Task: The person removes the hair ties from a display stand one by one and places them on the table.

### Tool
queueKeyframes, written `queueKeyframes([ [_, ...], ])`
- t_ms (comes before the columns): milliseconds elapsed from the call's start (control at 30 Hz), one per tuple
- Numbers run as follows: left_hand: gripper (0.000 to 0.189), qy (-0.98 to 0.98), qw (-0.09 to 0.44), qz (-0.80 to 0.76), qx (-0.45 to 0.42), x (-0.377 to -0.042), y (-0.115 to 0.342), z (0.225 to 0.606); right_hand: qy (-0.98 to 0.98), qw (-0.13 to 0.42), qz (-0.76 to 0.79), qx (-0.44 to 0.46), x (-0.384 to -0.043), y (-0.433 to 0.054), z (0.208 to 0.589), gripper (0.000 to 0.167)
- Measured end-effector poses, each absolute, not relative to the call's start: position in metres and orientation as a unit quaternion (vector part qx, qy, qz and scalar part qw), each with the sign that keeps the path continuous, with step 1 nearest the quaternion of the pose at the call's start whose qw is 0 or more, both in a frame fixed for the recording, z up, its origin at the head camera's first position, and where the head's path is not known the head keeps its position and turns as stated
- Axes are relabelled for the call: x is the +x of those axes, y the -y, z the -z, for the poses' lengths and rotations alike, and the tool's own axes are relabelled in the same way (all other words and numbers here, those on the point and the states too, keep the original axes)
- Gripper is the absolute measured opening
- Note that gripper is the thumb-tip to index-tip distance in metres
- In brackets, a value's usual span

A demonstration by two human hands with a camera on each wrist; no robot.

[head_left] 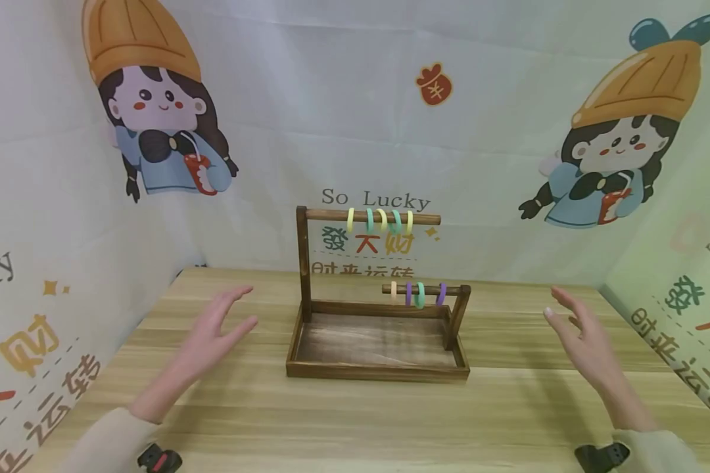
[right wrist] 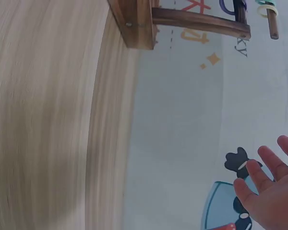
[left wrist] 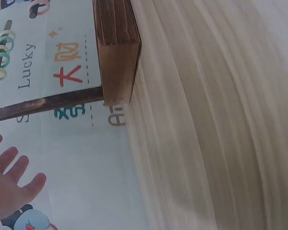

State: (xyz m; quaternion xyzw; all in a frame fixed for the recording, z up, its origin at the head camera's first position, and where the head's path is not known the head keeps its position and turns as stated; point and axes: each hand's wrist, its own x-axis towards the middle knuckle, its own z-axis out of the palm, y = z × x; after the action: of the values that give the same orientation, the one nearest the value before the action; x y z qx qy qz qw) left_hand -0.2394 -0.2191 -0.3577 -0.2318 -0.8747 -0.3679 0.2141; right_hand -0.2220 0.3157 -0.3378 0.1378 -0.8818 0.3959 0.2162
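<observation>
A dark wooden rack with a tray base [head_left: 377, 373] stands on the table between my hands. On its tall left post, the upper bar [head_left: 325, 215] carries several yellow rings [head_left: 351, 220] and green rings [head_left: 369, 221]. The shorter right post [head_left: 457, 318] bears a lower bar with a peach ring [head_left: 394, 291], two purple rings [head_left: 442, 294] and a green ring [head_left: 420, 295]. My left hand [head_left: 215, 332] is held left of the rack, fingers extended and thumb apart. To the rack's right, my right hand [head_left: 582, 341] has spread fingers. Both hold nothing.
The light wood-grain table [head_left: 367, 427] extends around the rack. Behind it and along both sides hangs a pale printed cloth [head_left: 307, 98] with cartoon figures and lettering. Dark straps with devices [head_left: 160, 458] sit at both wrists.
</observation>
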Motion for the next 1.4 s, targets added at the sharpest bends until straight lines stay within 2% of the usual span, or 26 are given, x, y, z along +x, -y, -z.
queueKeyframes([
  [300, 0.046, 0.831, 0.102, 0.497, -0.230, -0.243, 0.189, 0.355, 0.873, 0.171, -0.439, 0.125, -0.234, -0.299, 0.344, 0.048],
  [733, 0.052, 0.818, 0.014, 0.524, -0.238, -0.268, 0.152, 0.359, 0.855, 0.085, -0.493, 0.135, -0.262, -0.272, 0.345, 0.052],
  [1200, 0.056, 0.798, -0.016, 0.543, -0.261, -0.293, 0.112, 0.351, 0.828, 0.051, -0.536, 0.156, -0.282, -0.251, 0.340, 0.054],
  [1400, 0.054, 0.794, -0.042, 0.546, -0.264, -0.285, 0.092, 0.335, 0.823, 0.042, -0.544, 0.158, -0.286, -0.248, 0.342, 0.053],
])
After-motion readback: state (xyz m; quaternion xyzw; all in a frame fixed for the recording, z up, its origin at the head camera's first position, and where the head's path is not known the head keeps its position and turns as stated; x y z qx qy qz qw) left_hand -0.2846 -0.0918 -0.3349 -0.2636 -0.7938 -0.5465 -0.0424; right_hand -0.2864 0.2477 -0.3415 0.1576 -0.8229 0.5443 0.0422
